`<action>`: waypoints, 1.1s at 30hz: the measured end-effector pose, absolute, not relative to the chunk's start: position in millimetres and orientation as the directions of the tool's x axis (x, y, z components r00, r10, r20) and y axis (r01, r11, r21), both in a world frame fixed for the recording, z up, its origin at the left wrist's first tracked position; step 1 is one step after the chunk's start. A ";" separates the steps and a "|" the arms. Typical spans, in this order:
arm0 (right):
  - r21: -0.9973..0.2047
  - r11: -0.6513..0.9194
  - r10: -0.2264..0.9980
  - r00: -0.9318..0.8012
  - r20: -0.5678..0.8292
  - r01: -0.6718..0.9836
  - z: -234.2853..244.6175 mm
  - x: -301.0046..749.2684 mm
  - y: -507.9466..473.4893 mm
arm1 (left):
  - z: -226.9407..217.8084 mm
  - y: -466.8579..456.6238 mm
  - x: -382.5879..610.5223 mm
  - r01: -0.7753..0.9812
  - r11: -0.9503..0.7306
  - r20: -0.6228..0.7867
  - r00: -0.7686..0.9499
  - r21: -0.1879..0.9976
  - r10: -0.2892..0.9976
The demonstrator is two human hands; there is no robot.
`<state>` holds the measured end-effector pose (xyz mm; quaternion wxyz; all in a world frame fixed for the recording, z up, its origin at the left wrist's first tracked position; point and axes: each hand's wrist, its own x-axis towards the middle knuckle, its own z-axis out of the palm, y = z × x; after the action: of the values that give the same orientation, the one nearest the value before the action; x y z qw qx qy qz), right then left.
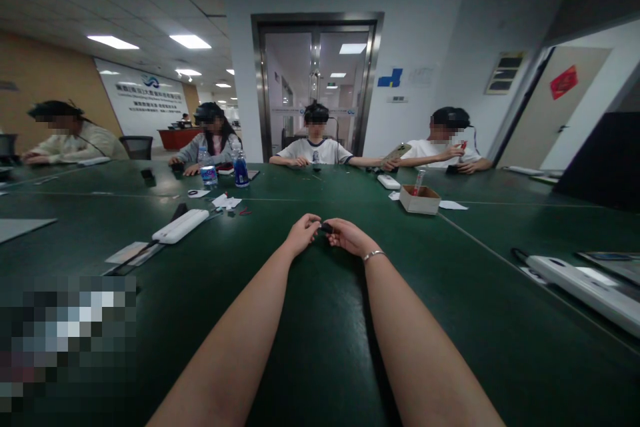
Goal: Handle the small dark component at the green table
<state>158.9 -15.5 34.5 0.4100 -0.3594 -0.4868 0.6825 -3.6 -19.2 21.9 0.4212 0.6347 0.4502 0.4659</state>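
Observation:
My right hand (350,238), with a silver bracelet at its wrist, pinches a small black block-like object (327,228) over the green table (320,300). Its exact kind is too small to tell. Close against the object's left side, my left hand (303,233) has thumb and fingers pinched together. A tiny pale bit shows at those fingertips, and I cannot make out what it is. Both forearms reach forward across the table.
A white power strip (181,226) lies to the left, another (585,287) to the right. Ahead stand a small open box (419,203), a blue-labelled bottle (241,170) and paper scraps (226,202). Several people wearing head gear sit along the far side.

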 end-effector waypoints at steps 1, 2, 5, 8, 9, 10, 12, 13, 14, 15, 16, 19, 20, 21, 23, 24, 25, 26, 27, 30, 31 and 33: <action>-0.960 -0.189 0.910 -0.404 -0.092 -0.208 34.4 158.8 -15.5 | 22.7 -19.8 -3.7 0.180 -0.243 0.214 0.166 0.953 0.963; -0.960 -0.190 0.910 -0.403 -0.092 -0.208 34.4 158.6 -15.5 | 23.2 -20.1 -3.8 0.182 -0.241 0.212 0.166 0.953 0.963; -0.959 -0.196 0.910 -0.404 -0.099 -0.207 34.1 158.6 -15.2 | 23.0 -19.3 -3.9 0.194 -0.223 0.198 0.139 0.955 0.970; -0.960 -0.193 0.911 -0.401 -0.098 -0.203 33.9 159.1 -15.0 | 21.4 -17.6 -3.9 0.199 -0.222 0.197 0.139 0.955 0.971; -0.961 -0.190 0.911 -0.402 -0.096 -0.202 33.8 159.3 -15.1 | 20.9 -17.2 -3.9 0.196 -0.227 0.200 0.146 0.954 0.969; -0.961 -0.187 0.910 -0.404 -0.093 -0.202 33.8 159.5 -15.3 | 20.6 -17.0 -3.8 0.194 -0.232 0.204 0.153 0.953 0.967; -0.962 -0.183 0.909 -0.408 -0.087 -0.204 34.0 159.6 -15.7 | 20.6 -17.0 -3.8 0.188 -0.239 0.209 0.165 0.953 0.964; -0.961 -0.184 0.909 -0.408 -0.087 -0.205 34.1 159.6 -15.9 | 20.8 -17.1 -3.7 0.185 -0.239 0.209 0.169 0.953 0.963; -0.960 -0.186 0.909 -0.408 -0.088 -0.208 34.2 159.5 -16.0 | 21.2 -17.2 -3.7 0.182 -0.236 0.206 0.171 0.955 0.963; -0.959 -0.188 0.909 -0.407 -0.089 -0.210 34.2 159.4 -16.0 | 21.5 -17.3 -3.7 0.178 -0.229 0.200 0.171 0.957 0.965; -0.959 -0.189 0.910 -0.406 -0.090 -0.213 34.2 159.3 -15.9 | 21.7 -17.2 -3.8 0.175 -0.223 0.193 0.170 0.959 0.966; -0.958 -0.191 0.910 -0.405 -0.091 -0.214 34.0 159.1 -15.4 | 20.5 -15.6 -4.3 0.172 -0.226 0.195 0.180 0.959 0.964; -0.958 -0.192 0.910 -0.405 -0.092 -0.214 34.0 159.2 -15.2 | 19.5 -14.7 -4.5 0.175 -0.234 0.202 0.186 0.956 0.962; -0.957 -0.193 0.909 -0.406 -0.092 -0.215 33.9 159.3 -15.1 | 18.2 -13.8 -4.6 0.180 -0.242 0.208 0.189 0.953 0.960; -0.955 -0.199 0.908 -0.407 -0.095 -0.221 33.9 159.4 -15.0 | 15.8 -12.2 -5.0 0.192 -0.250 0.218 0.173 0.949 0.961; -0.953 -0.201 0.909 -0.406 -0.096 -0.226 34.0 159.4 -15.1 | 14.8 -11.8 -5.2 0.194 -0.252 0.223 0.158 0.948 0.962; -0.951 -0.204 0.911 -0.402 -0.098 -0.230 34.1 159.4 -15.2 | 14.3 -11.7 -5.5 0.190 -0.253 0.229 0.142 0.949 0.963; -0.950 -0.206 0.913 -0.395 -0.102 -0.232 34.3 159.2 -15.3 | 14.1 -11.8 -5.8 0.179 -0.256 0.236 0.129 0.950 0.963; -0.950 -0.210 0.915 -0.388 -0.108 -0.231 34.5 159.0 -15.5 | 14.2 -12.1 -6.2 0.166 -0.260 0.242 0.122 0.951 0.963; -0.952 -0.214 0.919 -0.375 -0.122 -0.217 35.5 158.4 -16.5 | 15.3 -12.7 -7.4 0.144 -0.262 0.245 0.128 0.954 0.961; -0.954 -0.212 0.918 -0.377 -0.120 -0.214 35.8 158.3 -16.9 | 15.5 -12.5 -7.6 0.146 -0.259 0.241 0.131 0.955 0.962; -0.956 -0.201 0.915 -0.389 -0.105 -0.214 36.1 158.4 -17.6 | 15.3 -11.6 -7.6 0.153 -0.255 0.235 0.137 0.955 0.962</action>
<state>158.4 -17.6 36.1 0.4135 -0.3666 -0.4779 0.6827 -7.6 -11.6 15.3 0.4185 0.6273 0.4444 0.4836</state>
